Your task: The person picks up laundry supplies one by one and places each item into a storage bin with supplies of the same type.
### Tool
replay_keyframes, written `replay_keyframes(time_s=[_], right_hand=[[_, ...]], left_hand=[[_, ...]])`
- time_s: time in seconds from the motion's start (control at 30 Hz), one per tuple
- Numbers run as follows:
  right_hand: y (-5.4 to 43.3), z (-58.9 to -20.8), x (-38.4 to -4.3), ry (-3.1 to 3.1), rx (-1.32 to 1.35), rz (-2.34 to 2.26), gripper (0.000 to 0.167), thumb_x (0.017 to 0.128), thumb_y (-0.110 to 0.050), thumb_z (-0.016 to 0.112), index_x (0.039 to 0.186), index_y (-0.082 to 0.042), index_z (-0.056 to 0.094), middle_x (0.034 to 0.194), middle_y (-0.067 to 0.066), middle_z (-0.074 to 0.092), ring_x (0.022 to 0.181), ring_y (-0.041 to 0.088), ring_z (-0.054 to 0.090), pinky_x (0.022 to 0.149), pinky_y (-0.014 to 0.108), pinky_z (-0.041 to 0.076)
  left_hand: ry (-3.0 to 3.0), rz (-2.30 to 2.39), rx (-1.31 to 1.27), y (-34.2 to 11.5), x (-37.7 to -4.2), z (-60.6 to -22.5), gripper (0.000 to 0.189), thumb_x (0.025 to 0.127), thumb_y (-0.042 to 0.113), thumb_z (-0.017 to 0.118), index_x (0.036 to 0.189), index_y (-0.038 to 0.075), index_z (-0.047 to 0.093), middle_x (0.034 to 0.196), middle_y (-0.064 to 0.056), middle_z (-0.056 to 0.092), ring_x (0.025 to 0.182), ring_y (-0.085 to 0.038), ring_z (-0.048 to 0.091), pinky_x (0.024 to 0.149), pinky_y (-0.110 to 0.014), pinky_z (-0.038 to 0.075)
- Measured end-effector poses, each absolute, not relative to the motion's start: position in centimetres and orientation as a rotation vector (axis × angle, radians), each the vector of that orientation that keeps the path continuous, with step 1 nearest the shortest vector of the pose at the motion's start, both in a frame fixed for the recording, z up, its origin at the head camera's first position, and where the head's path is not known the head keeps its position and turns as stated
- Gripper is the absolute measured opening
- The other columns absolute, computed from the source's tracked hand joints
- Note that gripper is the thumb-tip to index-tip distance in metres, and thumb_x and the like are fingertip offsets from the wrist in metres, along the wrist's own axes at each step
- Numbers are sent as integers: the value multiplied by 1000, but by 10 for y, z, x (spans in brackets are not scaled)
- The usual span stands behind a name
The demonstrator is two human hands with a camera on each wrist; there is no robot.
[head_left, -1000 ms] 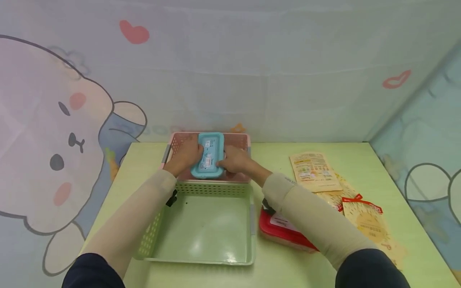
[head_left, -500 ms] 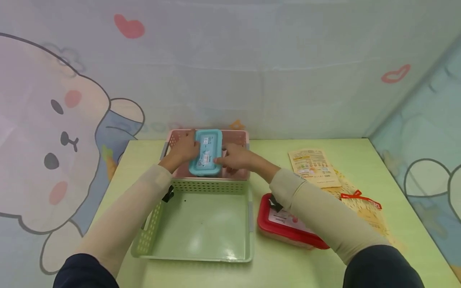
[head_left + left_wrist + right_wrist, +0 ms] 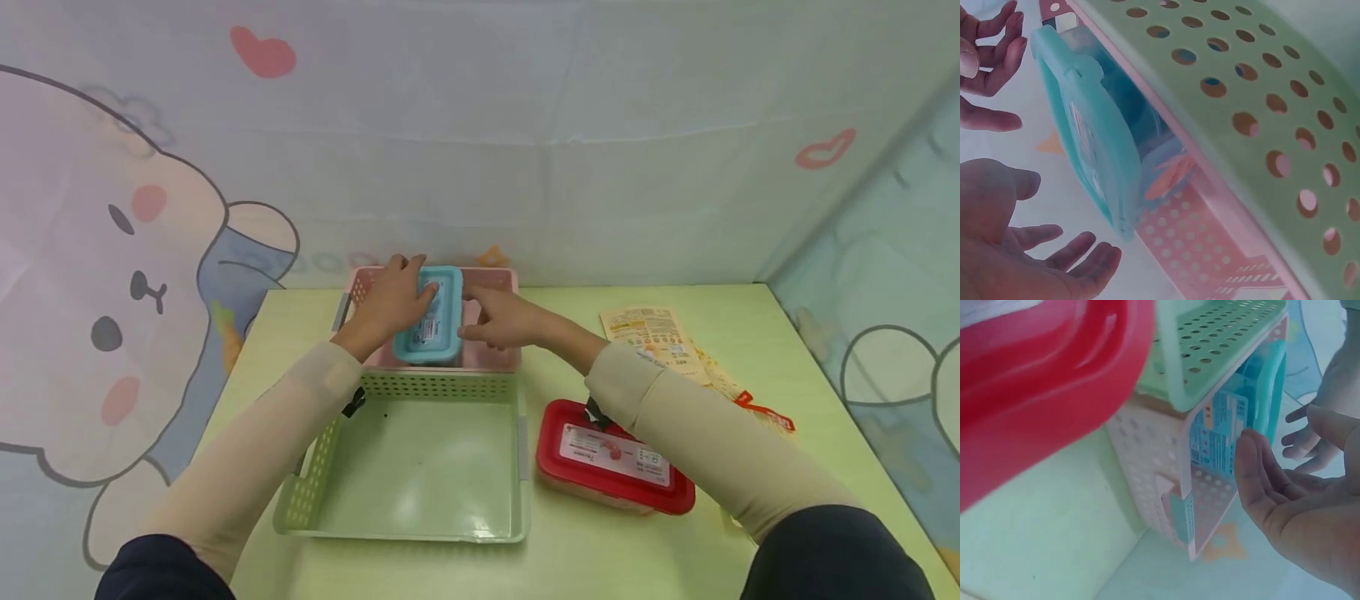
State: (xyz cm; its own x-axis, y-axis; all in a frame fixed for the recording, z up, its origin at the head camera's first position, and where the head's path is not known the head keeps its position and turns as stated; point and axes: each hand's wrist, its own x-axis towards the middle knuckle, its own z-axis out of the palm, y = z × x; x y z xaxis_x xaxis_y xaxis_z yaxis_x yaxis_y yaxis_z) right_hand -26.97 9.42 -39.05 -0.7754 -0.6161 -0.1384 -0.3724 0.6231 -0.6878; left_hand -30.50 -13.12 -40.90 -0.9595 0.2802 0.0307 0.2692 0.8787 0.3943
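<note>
Reaching over a table (image 3: 592, 562) with a green basket (image 3: 420, 471) against a pink basket (image 3: 492, 357), probably for handiness, and a red-lidded box (image 3: 615, 455) alongside. Around a blue-lidded box (image 3: 447, 312) inside the pink basket, likely steadied by its walls, with left hand (image 3: 390, 304) and right hand (image 3: 510, 319) apart, clamped on nothing.

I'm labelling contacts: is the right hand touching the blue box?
Apart: the left wrist view shows a gap between the right hand and the blue box.
</note>
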Motion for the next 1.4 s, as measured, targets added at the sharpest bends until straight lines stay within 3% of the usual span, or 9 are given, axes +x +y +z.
replay_keyframes(time_s=[0.2,0.43,0.6,0.73,1.0,1.4], right_hand=[[102,-390,-264,2601,-968,-809,55,103,-19,68,149,3,49,128,15,68,98,25,67,85,37,58],[113,-386,-252,2587,-997,-749,56,104,-23,68,151,1,48,109,11,72,97,22,68,84,36,59],[119,-384,-247,2622,-1053,-724,56,103,-22,70,150,2,50,106,9,72,93,21,68,85,36,59],[126,-385,-243,2663,-1072,-698,57,103,-24,70,150,0,50,118,10,70,100,24,67,89,39,58],[137,-389,-235,2765,-1068,-582,65,102,-30,73,155,-2,48,153,19,52,137,37,53,112,51,48],[153,-388,-227,2817,-1137,-482,76,99,-45,73,159,-7,45,154,20,49,140,41,47,113,56,44]], left_hand=[[3032,600,555,-129,-299,-405,60,111,35,54,161,5,41,149,-25,47,124,-40,58,102,-57,52],[3041,528,718,-119,-289,-398,58,110,39,55,157,6,47,148,-22,50,129,-39,57,105,-56,51],[3037,499,826,-114,-286,-398,60,109,43,57,157,8,48,149,-19,49,132,-39,55,107,-55,50],[3010,477,916,-112,-286,-400,61,109,44,58,158,10,47,154,-17,45,138,-39,49,112,-56,45],[2958,418,966,-110,-285,-403,65,108,45,59,162,14,42,163,-13,38,149,-44,37,115,-59,42],[2878,396,949,-99,-274,-408,81,106,57,56,167,10,31,172,-17,25,156,-46,23,119,-61,36]])
